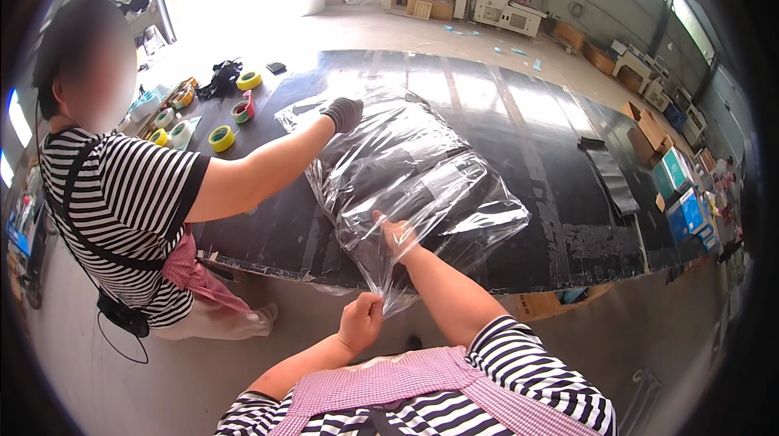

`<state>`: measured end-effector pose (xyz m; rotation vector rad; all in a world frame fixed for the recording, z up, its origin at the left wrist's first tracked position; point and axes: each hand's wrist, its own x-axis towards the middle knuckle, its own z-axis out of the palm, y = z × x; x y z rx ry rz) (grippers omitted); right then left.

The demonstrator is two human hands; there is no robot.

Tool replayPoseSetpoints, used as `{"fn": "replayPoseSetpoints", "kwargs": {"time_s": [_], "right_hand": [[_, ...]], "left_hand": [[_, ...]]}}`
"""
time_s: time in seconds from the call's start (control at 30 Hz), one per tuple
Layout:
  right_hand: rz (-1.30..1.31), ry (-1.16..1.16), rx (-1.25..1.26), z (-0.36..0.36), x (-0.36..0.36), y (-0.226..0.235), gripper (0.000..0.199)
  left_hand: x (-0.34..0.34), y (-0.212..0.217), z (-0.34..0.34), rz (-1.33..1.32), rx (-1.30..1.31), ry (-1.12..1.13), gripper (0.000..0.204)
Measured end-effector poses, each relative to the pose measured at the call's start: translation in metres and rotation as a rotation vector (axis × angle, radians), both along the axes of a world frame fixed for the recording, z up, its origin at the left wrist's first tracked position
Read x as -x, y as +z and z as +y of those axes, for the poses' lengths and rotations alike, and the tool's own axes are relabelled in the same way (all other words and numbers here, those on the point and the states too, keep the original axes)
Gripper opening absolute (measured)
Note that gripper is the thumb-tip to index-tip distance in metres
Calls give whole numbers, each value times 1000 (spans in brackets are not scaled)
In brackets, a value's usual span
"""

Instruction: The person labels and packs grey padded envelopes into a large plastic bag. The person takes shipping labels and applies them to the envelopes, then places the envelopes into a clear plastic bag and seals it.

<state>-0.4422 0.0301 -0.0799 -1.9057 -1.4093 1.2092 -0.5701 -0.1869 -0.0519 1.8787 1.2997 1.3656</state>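
A large clear plastic bag point(442, 124) lies on the black table, with a dark, folded, soft-looking item point(406, 162) inside it. My left hand point(361, 321) is closed in a fist around the bag's gathered near edge, just off the table's front. Through the mouth of the bag reaches my right hand point(396, 233), lying against the near end of the dark item under the film. Its thumb is stretched out; the other fingers are partly hidden by the shiny plastic. A co-worker's gloved hand point(345, 114) rests on the bag's far left part.
The co-worker point(105, 168) stands at the left. Tape rolls point(221, 138) and a black strapped item point(221, 79) lie on the table's left. A flat black piece point(608, 176) lies to the right, near blue boxes point(694, 213) and an open carton point(647, 134). Machines point(507, 10) stand behind.
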Motion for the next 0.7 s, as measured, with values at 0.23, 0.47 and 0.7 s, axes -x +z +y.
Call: {"fn": "replayPoseSetpoints", "kwargs": {"time_s": [0.23,0.47,0.7], "right_hand": [[130,257,-333,-42,-47,10,73],[-395,79,-758,-97,-167,28,87],[-571,327,-751,-99,-205,34,85]], "left_hand": [[1,7,-9,21,86,50,9],[22,-1,-15,203,134,44,12],[10,3,-24,48,102,138,18]]}}
